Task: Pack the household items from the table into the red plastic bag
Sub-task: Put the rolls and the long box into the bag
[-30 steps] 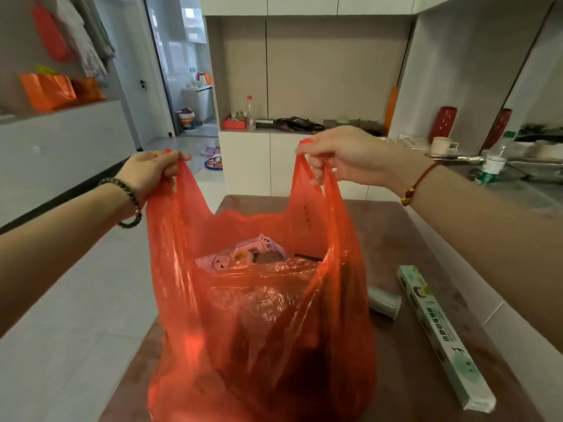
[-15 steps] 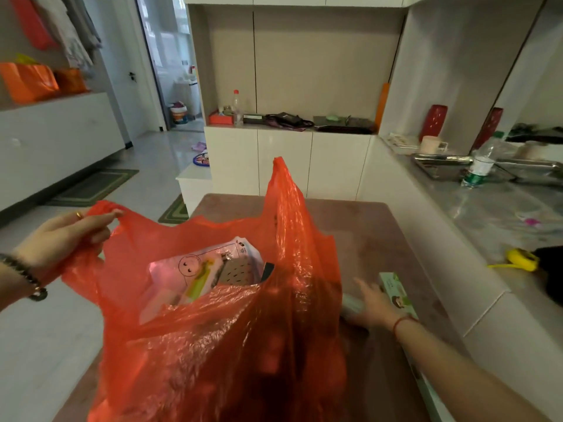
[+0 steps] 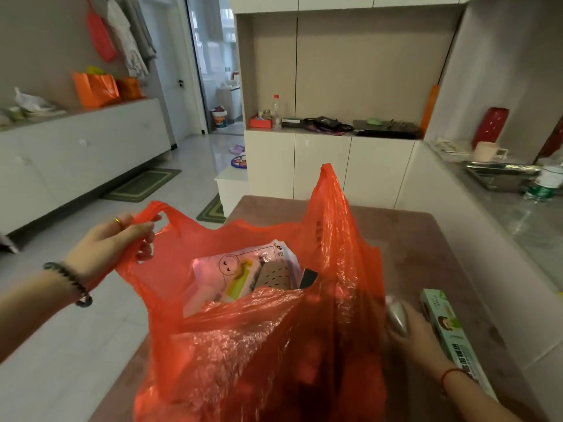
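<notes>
The red plastic bag (image 3: 259,345) stands open on the brown table (image 3: 426,248). My left hand (image 3: 115,242) grips its left handle and holds that side out. The right handle sticks up free. Inside lie a pink packet (image 3: 231,272) and other packed items, partly hidden by the plastic. My right hand (image 3: 414,333) is down on the table to the right of the bag, fingers curled round a small silvery roll (image 3: 396,318). A long green-and-white box (image 3: 451,333) lies just right of that hand.
A grey counter (image 3: 518,214) runs along the table's right side, with a metal tray, a cup and a bottle on it. White cabinets stand behind the table. Tiled floor and mats lie to the left.
My right hand let go of the bag's right handle, dropped to the table and closed on the silvery roll. My left hand lowered its handle and pulled it out leftward.
</notes>
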Motion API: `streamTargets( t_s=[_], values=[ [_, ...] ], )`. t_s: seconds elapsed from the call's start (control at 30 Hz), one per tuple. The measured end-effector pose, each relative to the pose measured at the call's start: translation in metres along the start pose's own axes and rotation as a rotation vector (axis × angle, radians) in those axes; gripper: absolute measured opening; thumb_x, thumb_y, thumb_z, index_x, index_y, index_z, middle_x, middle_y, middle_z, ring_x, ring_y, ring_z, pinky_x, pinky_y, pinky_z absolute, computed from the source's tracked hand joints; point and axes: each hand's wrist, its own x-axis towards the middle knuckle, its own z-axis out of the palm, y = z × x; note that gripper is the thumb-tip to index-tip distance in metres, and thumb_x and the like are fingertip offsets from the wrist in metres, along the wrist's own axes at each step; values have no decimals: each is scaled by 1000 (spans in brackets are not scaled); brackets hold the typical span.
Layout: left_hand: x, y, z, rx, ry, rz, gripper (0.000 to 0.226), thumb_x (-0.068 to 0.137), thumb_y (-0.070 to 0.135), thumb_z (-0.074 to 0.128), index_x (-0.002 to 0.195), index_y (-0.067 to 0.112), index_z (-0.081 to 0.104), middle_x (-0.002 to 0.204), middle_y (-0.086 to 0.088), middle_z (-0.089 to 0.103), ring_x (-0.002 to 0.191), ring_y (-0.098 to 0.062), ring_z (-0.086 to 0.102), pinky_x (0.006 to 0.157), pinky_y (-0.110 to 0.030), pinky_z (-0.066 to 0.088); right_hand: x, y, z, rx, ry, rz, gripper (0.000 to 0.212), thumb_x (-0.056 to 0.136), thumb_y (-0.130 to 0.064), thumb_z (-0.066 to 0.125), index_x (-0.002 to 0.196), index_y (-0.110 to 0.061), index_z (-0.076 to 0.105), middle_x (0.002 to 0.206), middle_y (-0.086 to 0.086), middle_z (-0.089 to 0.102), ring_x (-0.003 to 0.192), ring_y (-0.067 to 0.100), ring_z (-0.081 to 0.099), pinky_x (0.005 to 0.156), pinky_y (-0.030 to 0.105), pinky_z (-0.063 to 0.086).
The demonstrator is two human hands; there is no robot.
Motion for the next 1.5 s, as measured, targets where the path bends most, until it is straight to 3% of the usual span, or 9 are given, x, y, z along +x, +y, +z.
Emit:
streamTargets(
  t_s=[0.1, 0.23, 0.47, 0.63, 0.87, 1.03, 1.23, 1.37, 1.5],
  values=[
    [-1, 3, -2, -17, -30, 3, 14, 91, 5, 44, 87, 10, 57, 63, -5, 57, 41, -4, 56, 46, -15, 51, -14, -62, -35, 307, 251, -69, 43, 76, -9, 71, 114, -18, 52, 105, 11, 62, 80, 18, 60, 62, 18, 48],
    [-2, 7, -4, -8, -52, 24, 14, 90, 6, 46, 84, 13, 56, 59, 0, 60, 43, -2, 57, 49, -15, 51, -45, -179, -106, 507, 352, -289, 55, 70, -27, 73, 120, -21, 50, 107, -1, 60, 94, 14, 60, 79, 28, 51],
    [-7, 9, -8, 28, -133, 66, 18, 87, 3, 53, 100, 15, 50, 81, -6, 60, 49, 4, 62, 47, -10, 50, -76, -322, -79, 188, -80, -531, 47, 79, -25, 70, 119, -18, 48, 96, -10, 57, 81, 4, 58, 68, 19, 52],
    [-14, 0, -16, 66, -210, 99, 61, 83, 2, 60, 135, 11, 30, 124, -14, 52, 92, -17, 59, 72, -20, 52, -40, -304, 7, -92, -266, -243, 36, 78, -18, 66, 106, -4, 50, 92, 4, 52, 84, 22, 54, 56, 25, 41],
    [-20, -7, -22, 62, -238, 122, 69, 78, 11, 67, 136, 17, 30, 121, -7, 45, 110, -22, 48, 93, -32, 38, -69, -248, 13, -174, -315, -20, 25, 80, -37, 64, 91, -17, 54, 91, 5, 63, 88, 24, 61, 68, 27, 41],
    [-31, 8, -3, 101, -77, 318, 56, 83, 6, 59, 130, 18, 34, 121, -1, 43, 113, -15, 41, 92, -27, 35, -88, -232, 11, -260, -276, -27, 81, 60, -77, 54, 105, -9, 59, 96, 3, 60, 93, 22, 59, 79, 28, 43],
    [-69, 27, 33, 109, -131, 671, 51, 76, 12, 58, 119, 29, 36, 120, 9, 45, 109, 12, 41, 90, 6, 27, -105, -223, 8, -265, -235, -1, 59, 86, -33, 60, 132, -5, 37, 128, 15, 55, 116, 27, 52, 77, 20, 34],
    [-97, 32, 69, 86, -290, 731, 38, 71, 33, 49, 105, 47, 42, 109, 27, 52, 109, 5, 49, 97, -11, 37, -112, -217, -3, -206, -278, -98, 58, 87, -27, 61, 137, -9, 37, 139, 10, 48, 127, 25, 46, 93, 18, 31],
    [-127, 30, 109, -7, -490, 692, 18, 75, 33, 49, 91, 42, 54, 90, 10, 64, 80, -3, 59, 76, -21, 49, -116, -221, -38, -176, -348, -226, 49, 88, -24, 58, 130, -5, 44, 132, 13, 53, 120, 29, 51, 96, 26, 35]
  ],
)
